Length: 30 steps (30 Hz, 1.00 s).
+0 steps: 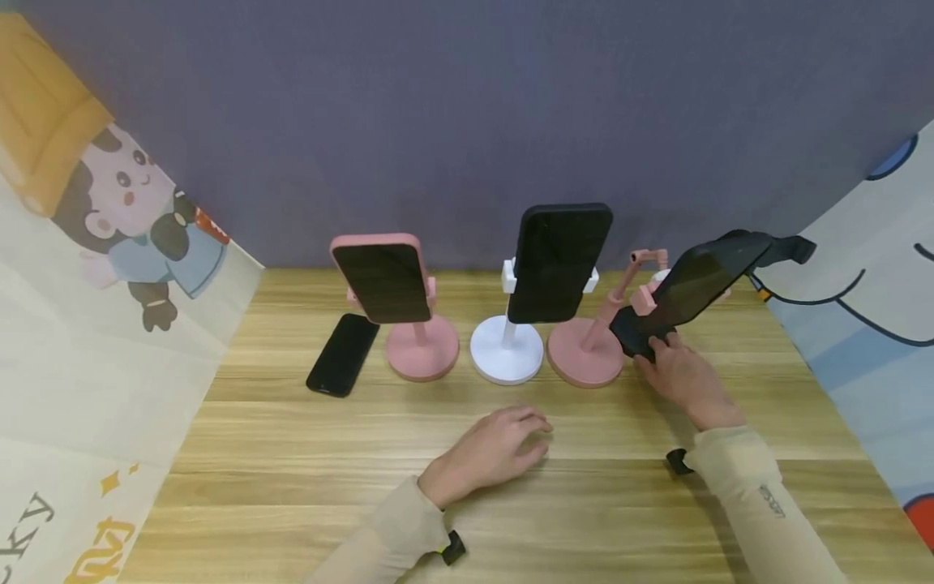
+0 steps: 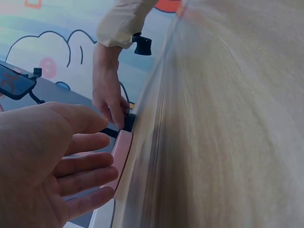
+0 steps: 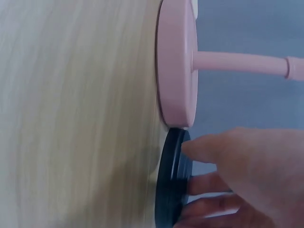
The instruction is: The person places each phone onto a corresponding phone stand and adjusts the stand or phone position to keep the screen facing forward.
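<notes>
My right hand (image 1: 684,377) grips the rim of a black round stand base (image 3: 172,178), thumb on its upper face and fingers along its side. This base touches the pink round base (image 3: 176,66) of a phone stand beside it. Above the hand a tilted dark phone (image 1: 704,280) sits between pink clips; a black holder arm (image 1: 791,248) juts out behind it. My left hand (image 1: 490,450) hovers low over the table with relaxed, slightly bent fingers and nothing in it; the left wrist view shows its palm (image 2: 28,152).
A white stand (image 1: 507,365) holds a black phone (image 1: 558,264). Left of it, another pink stand (image 1: 422,353) carries a pink-rimmed phone (image 1: 384,280). A loose black phone (image 1: 343,355) lies flat on the wooden table (image 1: 292,478). A grey panel (image 1: 467,105) rises behind.
</notes>
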Available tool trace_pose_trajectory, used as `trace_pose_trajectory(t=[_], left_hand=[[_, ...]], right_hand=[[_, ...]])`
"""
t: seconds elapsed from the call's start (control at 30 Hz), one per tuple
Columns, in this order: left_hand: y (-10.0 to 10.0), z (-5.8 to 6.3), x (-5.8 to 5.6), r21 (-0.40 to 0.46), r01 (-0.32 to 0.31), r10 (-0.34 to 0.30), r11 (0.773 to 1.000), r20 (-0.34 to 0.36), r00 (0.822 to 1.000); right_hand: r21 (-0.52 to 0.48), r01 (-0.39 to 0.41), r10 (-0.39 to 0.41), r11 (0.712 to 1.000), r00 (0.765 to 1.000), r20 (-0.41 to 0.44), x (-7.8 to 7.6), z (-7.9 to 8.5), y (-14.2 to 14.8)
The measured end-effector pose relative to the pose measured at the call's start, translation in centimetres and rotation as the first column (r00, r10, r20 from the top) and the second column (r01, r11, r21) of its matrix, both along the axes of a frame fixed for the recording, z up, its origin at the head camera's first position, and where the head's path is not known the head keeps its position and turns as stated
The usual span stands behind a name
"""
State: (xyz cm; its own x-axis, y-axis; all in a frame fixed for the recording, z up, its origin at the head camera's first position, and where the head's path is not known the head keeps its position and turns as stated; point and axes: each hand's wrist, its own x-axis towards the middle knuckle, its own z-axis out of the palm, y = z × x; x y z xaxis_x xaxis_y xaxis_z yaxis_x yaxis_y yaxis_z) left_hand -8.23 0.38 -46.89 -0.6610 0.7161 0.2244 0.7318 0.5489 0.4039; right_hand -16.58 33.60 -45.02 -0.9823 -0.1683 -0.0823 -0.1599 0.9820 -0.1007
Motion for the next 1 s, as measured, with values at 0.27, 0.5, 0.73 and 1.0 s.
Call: trace_pose_trajectory(t=[0.27, 0.5, 0.73, 1.0], left_hand=[[0.2, -0.1, 0.0, -0.001, 0.015, -0.015, 1.000, -0.004, 1.000], [0.3, 0.1, 0.2, 0.001, 0.026, -0.026, 1.000, -0.029, 0.999], [-1.4, 0.9, -0.1, 0.034, -0.010, 0.009, 0.999, 0.026, 1.000], [-4.6, 0.8, -0.6, 0.067, -0.104, 0.099, 0.992, 0.073, 0.992]], right_hand=[[0.046, -0.016, 0.021, 0.999, 0.993, -0.112, 1.5, -0.1, -0.7], [-0.042, 0.030, -0.034, 0.999, 0.994, -0.102, 1.0, -0.2, 0.2], [-0.203, -0.031, 0.017, 0.979, 0.997, -0.072, 0.2, -0.6, 1.9], [-0.209, -0.113, 0.117, 0.971, 0.993, 0.004, 0.0, -1.1, 2.7]])
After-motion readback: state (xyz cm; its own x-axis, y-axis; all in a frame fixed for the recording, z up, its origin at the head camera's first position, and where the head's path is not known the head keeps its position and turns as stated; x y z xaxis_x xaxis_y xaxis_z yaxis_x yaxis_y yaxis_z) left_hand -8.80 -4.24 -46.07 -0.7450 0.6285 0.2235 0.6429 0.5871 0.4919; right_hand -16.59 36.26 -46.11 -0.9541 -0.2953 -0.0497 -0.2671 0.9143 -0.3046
